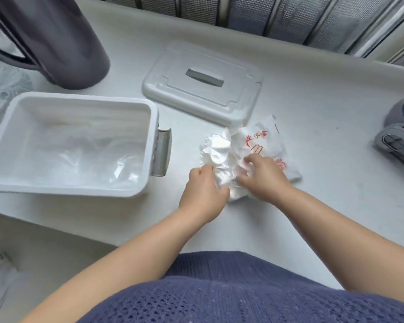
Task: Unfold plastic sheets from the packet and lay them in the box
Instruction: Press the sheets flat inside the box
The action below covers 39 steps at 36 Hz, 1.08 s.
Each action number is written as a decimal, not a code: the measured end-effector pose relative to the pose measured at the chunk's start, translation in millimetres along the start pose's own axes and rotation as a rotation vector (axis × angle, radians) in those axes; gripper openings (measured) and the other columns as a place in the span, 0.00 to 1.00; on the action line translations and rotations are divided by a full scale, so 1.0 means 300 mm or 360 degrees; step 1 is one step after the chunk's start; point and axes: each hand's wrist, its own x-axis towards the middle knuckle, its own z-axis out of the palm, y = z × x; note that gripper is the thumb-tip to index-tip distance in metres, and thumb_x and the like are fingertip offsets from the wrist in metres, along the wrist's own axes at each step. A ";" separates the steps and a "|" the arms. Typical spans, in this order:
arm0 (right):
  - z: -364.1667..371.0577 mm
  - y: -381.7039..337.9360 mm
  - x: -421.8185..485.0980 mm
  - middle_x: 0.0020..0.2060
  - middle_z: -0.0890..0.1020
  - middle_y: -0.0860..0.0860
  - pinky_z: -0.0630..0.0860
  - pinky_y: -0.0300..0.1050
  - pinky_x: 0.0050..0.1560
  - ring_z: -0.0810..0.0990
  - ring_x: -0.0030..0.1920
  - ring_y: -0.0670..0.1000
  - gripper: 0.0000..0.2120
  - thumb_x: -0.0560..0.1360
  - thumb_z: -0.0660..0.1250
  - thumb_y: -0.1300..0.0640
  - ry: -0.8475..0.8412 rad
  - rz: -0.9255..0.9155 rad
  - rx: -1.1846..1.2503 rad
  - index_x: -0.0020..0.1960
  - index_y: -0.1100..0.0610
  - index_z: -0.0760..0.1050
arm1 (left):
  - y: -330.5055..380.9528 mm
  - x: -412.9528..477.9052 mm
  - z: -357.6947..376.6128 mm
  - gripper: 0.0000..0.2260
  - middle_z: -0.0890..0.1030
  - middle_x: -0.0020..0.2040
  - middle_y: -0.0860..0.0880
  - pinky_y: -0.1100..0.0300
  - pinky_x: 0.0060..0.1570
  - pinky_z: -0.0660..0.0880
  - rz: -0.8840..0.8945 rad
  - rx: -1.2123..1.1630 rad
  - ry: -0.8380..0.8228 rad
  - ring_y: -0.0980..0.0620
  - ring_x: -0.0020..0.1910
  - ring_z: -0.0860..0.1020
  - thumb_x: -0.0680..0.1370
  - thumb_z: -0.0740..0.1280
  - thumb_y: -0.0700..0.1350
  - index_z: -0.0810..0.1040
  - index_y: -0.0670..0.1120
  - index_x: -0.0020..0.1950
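A white packet [264, 141] with red print lies on the white counter, right of centre. Crumpled clear plastic sheets [216, 150] spill out of its left side. My left hand [203, 190] pinches the near edge of one sheet. My right hand [261, 176] grips the sheets beside the packet, fingers curled into the plastic. The open white box [147, 136] stands at the left with clear plastic sheets [84, 157] lying inside it. A metal latch hangs on the wall of the box that faces my hands.
The box's white lid [203, 87] with a slot lies behind the packet. A dark jug [56, 38] stands at the back left. A grey and purple object [401, 134] sits at the right edge. The counter edge runs just before my body.
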 end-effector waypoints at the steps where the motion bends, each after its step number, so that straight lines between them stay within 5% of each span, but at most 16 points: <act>1: 0.004 0.016 -0.003 0.63 0.72 0.56 0.66 0.42 0.50 0.74 0.60 0.56 0.25 0.74 0.67 0.49 -0.0042 -0.0013 0.0010 0.68 0.54 0.68 | -0.008 0.001 0.030 0.24 0.64 0.67 0.46 0.60 0.54 0.67 -0.0066 -0.0023 -0.0006 0.47 0.62 0.71 0.77 0.66 0.49 0.64 0.45 0.70; 5: 0.004 0.041 -0.007 0.62 0.73 0.55 0.65 0.41 0.50 0.74 0.59 0.55 0.22 0.75 0.65 0.49 -0.0088 -0.0045 0.0103 0.67 0.53 0.69 | -0.020 0.004 0.110 0.25 0.65 0.65 0.47 0.63 0.54 0.67 0.0006 -0.0068 0.0119 0.48 0.58 0.73 0.74 0.70 0.48 0.67 0.47 0.69; 10: -0.009 0.043 -0.004 0.60 0.74 0.54 0.71 0.46 0.57 0.75 0.58 0.55 0.23 0.75 0.62 0.43 -0.0194 -0.0011 0.0346 0.66 0.54 0.69 | -0.039 0.039 0.115 0.10 0.74 0.61 0.49 0.70 0.48 0.63 0.0030 -0.0142 0.0429 0.50 0.52 0.77 0.76 0.67 0.40 0.81 0.45 0.56; 13: -0.026 0.045 -0.003 0.59 0.75 0.51 0.71 0.49 0.60 0.74 0.59 0.53 0.23 0.77 0.58 0.41 -0.0220 0.0007 0.0542 0.64 0.55 0.70 | -0.038 0.050 0.089 0.06 0.81 0.52 0.53 0.69 0.48 0.69 -0.0085 -0.0504 0.0562 0.53 0.51 0.80 0.77 0.67 0.40 0.84 0.45 0.50; 17: -0.030 0.038 -0.010 0.66 0.70 0.53 0.65 0.45 0.64 0.69 0.66 0.54 0.29 0.76 0.60 0.39 -0.0154 -0.0055 0.0476 0.70 0.55 0.64 | -0.017 0.061 0.061 0.07 0.82 0.41 0.58 0.66 0.49 0.77 -0.0291 -0.1167 0.0660 0.60 0.43 0.80 0.79 0.66 0.40 0.83 0.49 0.49; 21: -0.013 0.020 -0.025 0.69 0.63 0.54 0.64 0.46 0.62 0.67 0.68 0.55 0.36 0.72 0.67 0.42 -0.0151 -0.0157 0.0204 0.74 0.52 0.56 | 0.022 0.055 0.019 0.11 0.82 0.41 0.53 0.54 0.49 0.77 -0.0191 -0.1547 0.0693 0.49 0.47 0.81 0.78 0.64 0.35 0.78 0.49 0.42; 29: 0.010 0.002 -0.012 0.66 0.63 0.56 0.68 0.52 0.63 0.70 0.63 0.60 0.32 0.73 0.67 0.44 -0.0113 -0.0048 0.0086 0.71 0.52 0.59 | 0.084 0.034 -0.145 0.10 0.82 0.40 0.53 0.58 0.45 0.78 0.0250 -0.1856 0.0777 0.52 0.42 0.81 0.81 0.60 0.34 0.74 0.45 0.44; 33: -0.035 -0.072 -0.030 0.68 0.64 0.55 0.64 0.49 0.62 0.67 0.66 0.58 0.23 0.77 0.60 0.49 0.0199 -0.0119 0.0249 0.70 0.54 0.64 | 0.101 0.008 -0.239 0.08 0.81 0.42 0.50 0.57 0.44 0.79 0.0291 -0.2113 0.0679 0.52 0.42 0.81 0.83 0.57 0.40 0.73 0.43 0.46; 37: -0.089 -0.194 -0.068 0.50 0.77 0.48 0.66 0.40 0.50 0.74 0.53 0.49 0.10 0.79 0.58 0.47 0.0266 -0.0333 0.0897 0.50 0.53 0.73 | 0.082 -0.012 -0.312 0.11 0.82 0.42 0.50 0.58 0.44 0.79 0.0362 -0.2415 0.0545 0.50 0.44 0.83 0.83 0.55 0.43 0.74 0.44 0.45; 39: -0.099 -0.257 -0.084 0.40 0.78 0.48 0.69 0.43 0.40 0.75 0.40 0.49 0.14 0.79 0.57 0.44 0.0075 -0.0296 0.1264 0.44 0.54 0.72 | 0.071 -0.020 -0.339 0.12 0.83 0.40 0.51 0.57 0.43 0.79 0.0365 -0.2531 0.0506 0.50 0.43 0.83 0.83 0.54 0.43 0.73 0.45 0.44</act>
